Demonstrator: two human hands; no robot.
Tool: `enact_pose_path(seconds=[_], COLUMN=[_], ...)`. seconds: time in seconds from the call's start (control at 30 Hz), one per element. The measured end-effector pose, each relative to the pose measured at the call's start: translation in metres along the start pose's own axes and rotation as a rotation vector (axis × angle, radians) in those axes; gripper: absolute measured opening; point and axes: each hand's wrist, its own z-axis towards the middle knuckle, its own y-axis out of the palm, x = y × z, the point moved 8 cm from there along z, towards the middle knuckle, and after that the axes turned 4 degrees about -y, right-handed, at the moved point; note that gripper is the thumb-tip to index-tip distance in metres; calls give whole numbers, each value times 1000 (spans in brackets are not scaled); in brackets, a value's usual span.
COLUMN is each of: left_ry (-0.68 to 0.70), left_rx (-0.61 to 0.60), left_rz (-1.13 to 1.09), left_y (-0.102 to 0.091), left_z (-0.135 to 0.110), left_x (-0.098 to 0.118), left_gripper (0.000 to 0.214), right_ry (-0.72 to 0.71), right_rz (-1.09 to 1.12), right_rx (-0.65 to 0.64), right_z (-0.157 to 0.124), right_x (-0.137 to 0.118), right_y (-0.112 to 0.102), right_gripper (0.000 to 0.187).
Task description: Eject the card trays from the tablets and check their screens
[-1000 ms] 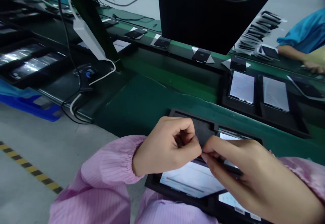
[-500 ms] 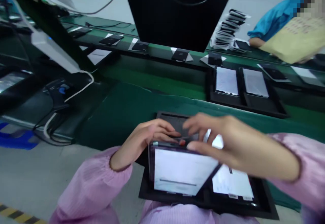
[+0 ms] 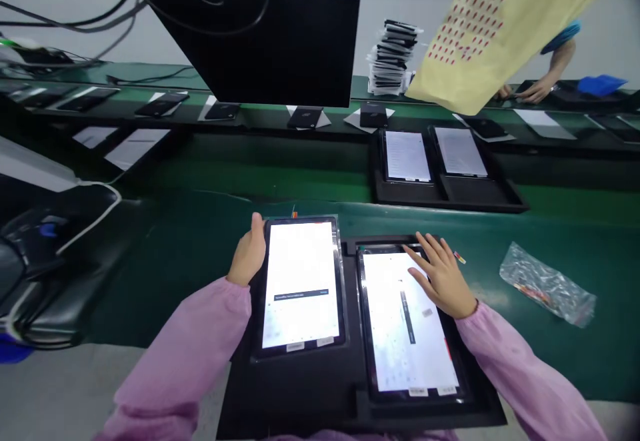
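My left hand grips the upper left edge of a tablet with a lit white screen. The thumb rests along that edge; the other fingers are hidden behind or beneath it. A dark bar of text crosses this screen. To the right, a second lit tablet lies face up in a black tray. My right hand is open, fingers spread over the upper right of that second tablet; whether the fingertips touch the glass I cannot tell. Labels sit along both tablets' lower edges.
A clear plastic bag lies on the green mat at right. Beyond stands another black tray with two tablets. A monitor hangs overhead at the back, beside a yellow sheet. Another person's hands show at far right.
The left tablet, tilted up with both my hands at its top edge, now lies flatter and face up. My right hand has moved to the right-hand tablet. The view has turned rightward.
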Motion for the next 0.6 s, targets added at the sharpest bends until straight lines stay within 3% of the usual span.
enact_pose_path(seconds=[0.07, 0.13, 0.2, 0.27, 0.37, 0.43, 0.5, 0.6], left_ry=[118, 249, 487, 734, 921, 953, 959, 982], left_rx=[190, 280, 259, 137, -13, 18, 92, 179], left_rz=[282, 406, 529, 619, 652, 671, 696, 726], left_y=[-15, -11, 16, 58, 102, 107, 98, 83], left_z=[-11, -31, -59, -89, -115, -118, -116, -116], left_x=[13, 33, 60, 83, 98, 99, 96, 87], left_gripper=[63, 54, 45, 39, 34, 33, 32, 32], right_ry=[6, 9, 4, -14, -84, -112, -37, 154], right_rz=[3, 8, 13, 26, 166, 311, 362, 202], right_rx=[27, 41, 35, 29, 6, -15, 18, 97], right_z=[3, 4, 5, 2, -11, -28, -44, -58], right_x=[3, 5, 3, -3, -17, -22, -15, -3], right_y=[-2, -4, -4, -6, -17, -27, -35, -39], right_gripper=[45, 45, 42, 41, 32, 32, 36, 38])
